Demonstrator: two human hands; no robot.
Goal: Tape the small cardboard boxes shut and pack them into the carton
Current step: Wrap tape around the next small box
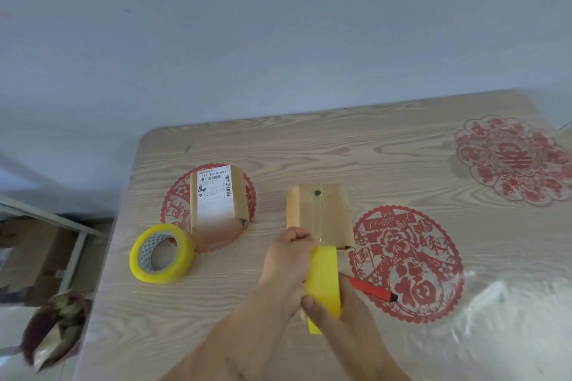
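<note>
Two small cardboard boxes stand on the wooden table [309, 145]. One carries a white shipping label [216, 195] and stands at the left; the other, plain box [322, 213] has clear tape along its top. In front of the plain box my right hand [337, 315] grips a yellow tape roll [323, 284] held on edge. My left hand [288, 257] pinches the tape's loose end at the top of that roll, near the plain box's front edge. A second, larger yellow tape roll [161, 254] lies flat at the left.
A red utility knife [371, 288] lies just right of my hands, on a red paper-cut decoration [408, 263]. Another paper-cut [513, 158] sits at the far right corner. Brown cartons [34, 254] stand on the floor left of the table, beside a crumpled bag [55, 328].
</note>
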